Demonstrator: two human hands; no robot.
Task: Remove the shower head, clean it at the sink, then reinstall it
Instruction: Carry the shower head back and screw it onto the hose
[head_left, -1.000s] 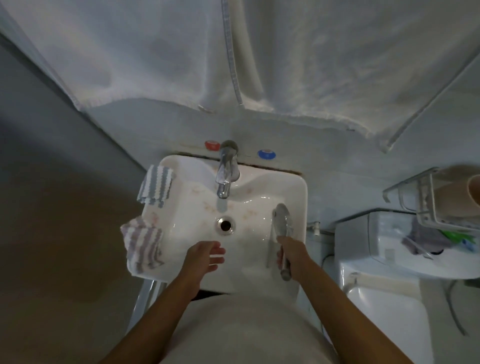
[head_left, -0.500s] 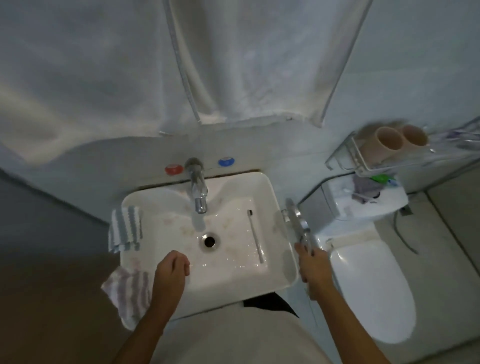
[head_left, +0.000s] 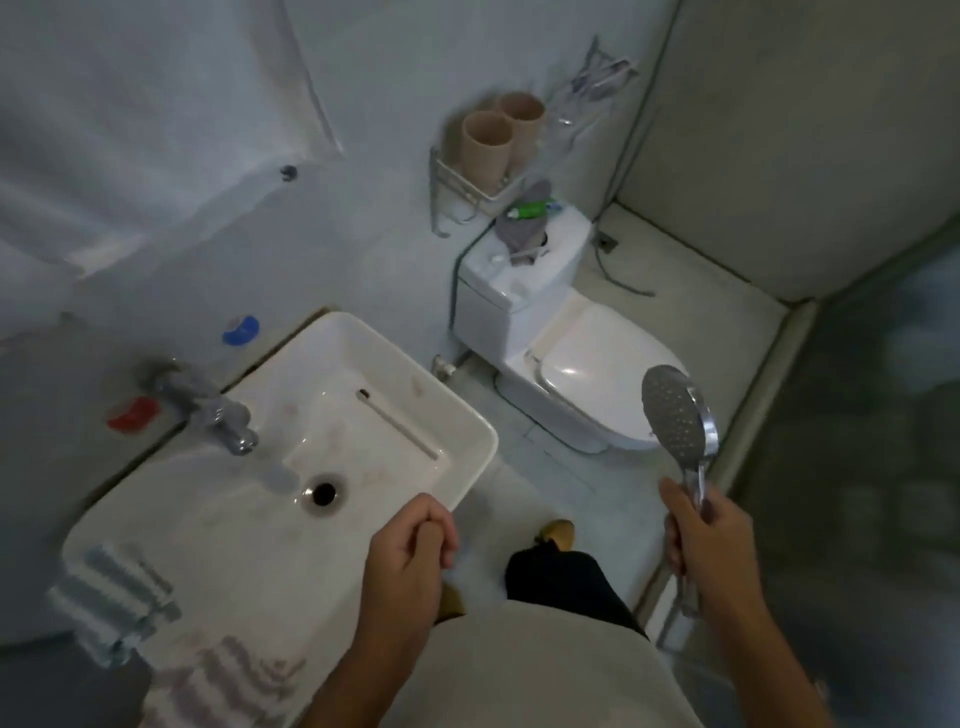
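Toward the lower right of the frame, the right hand (head_left: 709, 540) is gripping the chrome handle of the shower head (head_left: 678, 415), fingers wrapped around the stem, so that the round spray face is standing up above the fist and facing left. From this view the shower head is showing against the front edge of the toilet (head_left: 587, 374), well apart from the sink. Near the lower centre, the left hand (head_left: 410, 551) is curling into a loose fist with nothing in it, hovering just past the near right corner of the sink (head_left: 462, 415).

Spreading out to the left, the white sink is lying at a slant across the frame, with its dark drain (head_left: 323, 493) near the middle and a slim toothbrush-like stick (head_left: 400, 423) lying along the right side of the basin. At its upper left edge the chrome faucet (head_left: 218, 410) is reaching over the basin, flanked by a red knob (head_left: 132, 414) and a blue knob (head_left: 240, 330). Striped cloths (head_left: 117, 600) are draping over the sink's lower left rim.

Above the toilet tank, a wire wall rack (head_left: 467, 179) is holding two beige cups (head_left: 501, 137), and a grey cloth is lying on the tank lid. White towels (head_left: 130, 130) are hanging across the upper left.
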